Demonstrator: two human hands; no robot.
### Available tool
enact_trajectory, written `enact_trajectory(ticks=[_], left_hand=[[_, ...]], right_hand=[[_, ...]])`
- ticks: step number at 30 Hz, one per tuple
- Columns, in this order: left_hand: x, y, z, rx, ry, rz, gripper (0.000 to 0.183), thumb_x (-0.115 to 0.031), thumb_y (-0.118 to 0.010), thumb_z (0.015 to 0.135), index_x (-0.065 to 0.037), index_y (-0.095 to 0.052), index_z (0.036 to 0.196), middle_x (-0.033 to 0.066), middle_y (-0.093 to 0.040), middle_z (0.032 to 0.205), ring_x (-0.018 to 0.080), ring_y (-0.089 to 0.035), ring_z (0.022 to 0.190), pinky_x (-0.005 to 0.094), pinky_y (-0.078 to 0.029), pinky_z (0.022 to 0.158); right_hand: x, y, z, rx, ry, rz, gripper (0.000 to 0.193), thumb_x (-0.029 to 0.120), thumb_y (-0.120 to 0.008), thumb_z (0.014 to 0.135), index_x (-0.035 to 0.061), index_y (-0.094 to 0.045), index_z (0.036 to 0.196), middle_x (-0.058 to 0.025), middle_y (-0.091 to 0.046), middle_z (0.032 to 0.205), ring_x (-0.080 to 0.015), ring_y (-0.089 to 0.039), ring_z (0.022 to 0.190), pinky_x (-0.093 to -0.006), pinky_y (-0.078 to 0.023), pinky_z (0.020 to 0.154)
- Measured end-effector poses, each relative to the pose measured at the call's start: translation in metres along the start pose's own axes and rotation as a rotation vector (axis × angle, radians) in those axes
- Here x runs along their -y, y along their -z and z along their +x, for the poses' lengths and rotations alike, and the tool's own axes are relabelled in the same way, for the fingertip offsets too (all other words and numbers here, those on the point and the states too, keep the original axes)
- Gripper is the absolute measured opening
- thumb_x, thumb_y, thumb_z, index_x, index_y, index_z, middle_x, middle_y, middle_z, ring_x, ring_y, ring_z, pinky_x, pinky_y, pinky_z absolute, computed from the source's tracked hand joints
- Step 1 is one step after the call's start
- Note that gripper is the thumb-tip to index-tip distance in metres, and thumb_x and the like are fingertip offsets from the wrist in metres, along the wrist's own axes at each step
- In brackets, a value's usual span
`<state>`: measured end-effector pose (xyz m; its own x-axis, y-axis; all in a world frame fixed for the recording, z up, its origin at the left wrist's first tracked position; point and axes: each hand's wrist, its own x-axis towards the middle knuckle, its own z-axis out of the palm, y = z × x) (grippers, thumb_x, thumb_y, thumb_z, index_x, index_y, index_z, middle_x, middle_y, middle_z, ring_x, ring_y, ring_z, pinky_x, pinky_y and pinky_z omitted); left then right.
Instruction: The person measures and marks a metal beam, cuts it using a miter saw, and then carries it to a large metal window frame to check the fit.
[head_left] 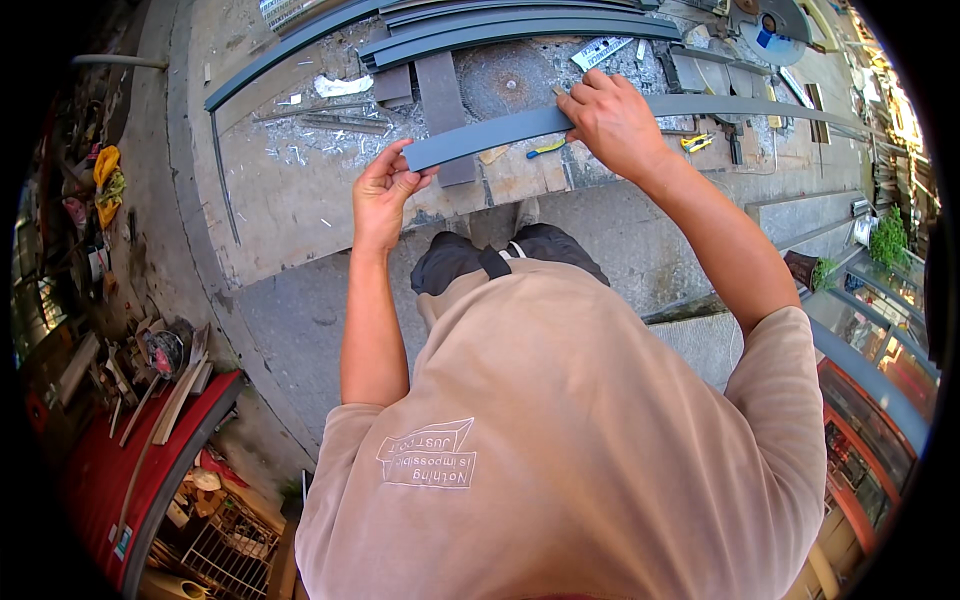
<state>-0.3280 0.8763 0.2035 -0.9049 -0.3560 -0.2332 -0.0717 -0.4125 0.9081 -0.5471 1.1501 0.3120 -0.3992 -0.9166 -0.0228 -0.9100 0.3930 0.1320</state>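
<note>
A long blue-grey metal profile (490, 137) stretches across in front of me, running off to the far right. At its left end, my left hand (385, 195) pinches the tip between thumb and fingers. My right hand (615, 120) is closed over the profile farther along, palm down. A small light piece shows by its fingertips, too little to name. Below the profile lies a flat dark grey strip (440, 100) on the littered work surface (290, 205). Between my hands, a small blue and yellow tool (546, 149) rests just on the near side of the profile.
Several similar profiles (530, 32) are stacked at the far side. A circular saw blade (782, 38) stands at the far right. Yellow-handled pliers (697, 143) lie right of my right hand. Metal scraps and shavings (345, 140) cover the surface. A red-topped table (90, 490) stands lower left.
</note>
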Motion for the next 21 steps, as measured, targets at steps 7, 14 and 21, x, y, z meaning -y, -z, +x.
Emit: enact_trajectory(ticks=[7, 14, 21], left_hand=[[-0.001, -0.001, 0.002, -0.005, 0.004, 0.004, 0.044, 0.004, -0.065, 0.099, 0.0, -0.058, 0.142, 0.0141, -0.072, 0.119, 0.0259, -0.074, 0.109, 0.0321, -0.062, 0.092], [0.002, 0.005, 0.01, 0.031, 0.002, -0.028, 0.05, -0.003, -0.069, 0.1, -0.004, -0.054, 0.147, 0.011, -0.07, 0.122, 0.0236, -0.073, 0.111, 0.0287, -0.06, 0.093], [-0.01, 0.004, 0.015, 0.065, 0.039, -0.167, 0.066, 0.007, -0.057, 0.101, -0.01, -0.036, 0.161, 0.0153, -0.068, 0.128, 0.029, -0.07, 0.12, 0.0304, -0.059, 0.1]], right_hand=[[-0.001, 0.001, 0.003, 0.094, -0.024, 0.002, 0.049, 0.03, -0.083, 0.08, 0.0085, -0.071, 0.122, -0.0015, -0.068, 0.102, -0.0218, -0.059, 0.108, -0.0363, -0.047, 0.091], [-0.005, -0.014, 0.005, -0.06, 0.031, -0.069, 0.018, 0.016, -0.066, 0.085, 0.0108, -0.069, 0.101, -0.0013, -0.065, 0.092, -0.0208, -0.06, 0.1, -0.0347, -0.048, 0.084], [-0.005, -0.017, 0.01, -0.119, 0.003, -0.068, 0.012, 0.015, -0.063, 0.086, 0.0112, -0.069, 0.095, -0.0015, -0.064, 0.088, -0.0208, -0.06, 0.097, -0.0348, -0.048, 0.082]])
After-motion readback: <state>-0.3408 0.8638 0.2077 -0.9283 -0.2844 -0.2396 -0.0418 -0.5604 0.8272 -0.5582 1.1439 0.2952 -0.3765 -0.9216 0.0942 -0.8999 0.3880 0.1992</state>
